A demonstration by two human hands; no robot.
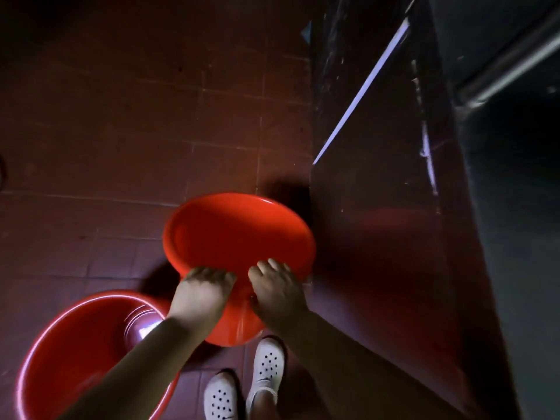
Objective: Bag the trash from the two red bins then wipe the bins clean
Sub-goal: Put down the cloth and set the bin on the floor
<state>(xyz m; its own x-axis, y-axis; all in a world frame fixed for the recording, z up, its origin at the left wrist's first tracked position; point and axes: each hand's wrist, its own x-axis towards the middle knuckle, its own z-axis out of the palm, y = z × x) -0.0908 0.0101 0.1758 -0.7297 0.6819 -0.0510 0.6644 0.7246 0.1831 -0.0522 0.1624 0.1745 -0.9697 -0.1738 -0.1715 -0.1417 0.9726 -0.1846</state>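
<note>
Both hands, left hand (209,286) and right hand (277,284), curled fingers over the tilted bin's (239,234) near rim, mouth facing away; second bin (75,344) sat left of them, wall (378,207) right.

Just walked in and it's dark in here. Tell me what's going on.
A person stands on a red tiled floor, gripping the near rim of a red bin with both hands, left hand and right hand, holding it tilted, off the floor, beside a dark wall. No trash shows inside it. A second red bin sits on the floor to the left. White clogs show below.
</note>
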